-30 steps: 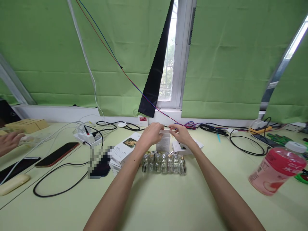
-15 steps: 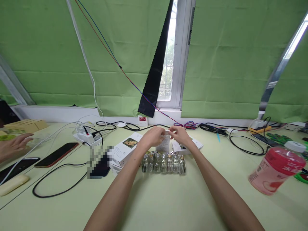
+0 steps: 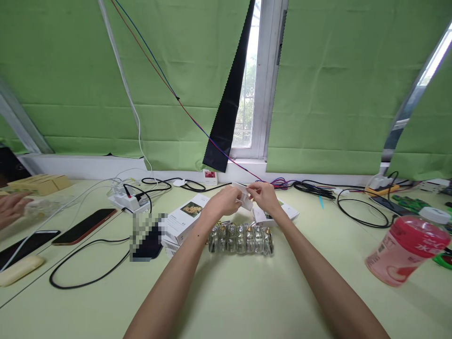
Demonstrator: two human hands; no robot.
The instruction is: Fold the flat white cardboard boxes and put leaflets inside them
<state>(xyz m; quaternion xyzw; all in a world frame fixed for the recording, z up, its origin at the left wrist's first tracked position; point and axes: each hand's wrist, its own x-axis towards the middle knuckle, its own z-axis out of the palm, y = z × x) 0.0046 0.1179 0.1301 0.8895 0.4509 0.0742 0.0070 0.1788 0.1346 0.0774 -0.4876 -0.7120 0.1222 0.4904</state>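
Observation:
My left hand (image 3: 226,202) is closed on a small white paper sheet (image 3: 245,199), held above the table behind a row of small glass bottles (image 3: 241,241). The fingertips of my right hand (image 3: 264,194) pinch the sheet's right edge. The sheet is tilted and looks partly folded; my left fingers hide some of it. Close by my left wrist lies a white box with a food picture (image 3: 185,217), on top of other boxes. Another white box (image 3: 287,214) sits beside my right wrist, partly covered by it.
A pink drink bottle (image 3: 406,249) stands at the right. Phones (image 3: 84,227), a power strip (image 3: 130,202) and a looped black cable (image 3: 52,278) lie on the left. Another person's hand (image 3: 12,207) is at the far left, near yellow boxes (image 3: 38,183). Cables (image 3: 314,189) run along the back.
The paper sheet, hanging down with print showing before, is now raised and tilted between my hands. The other person's hand has moved left.

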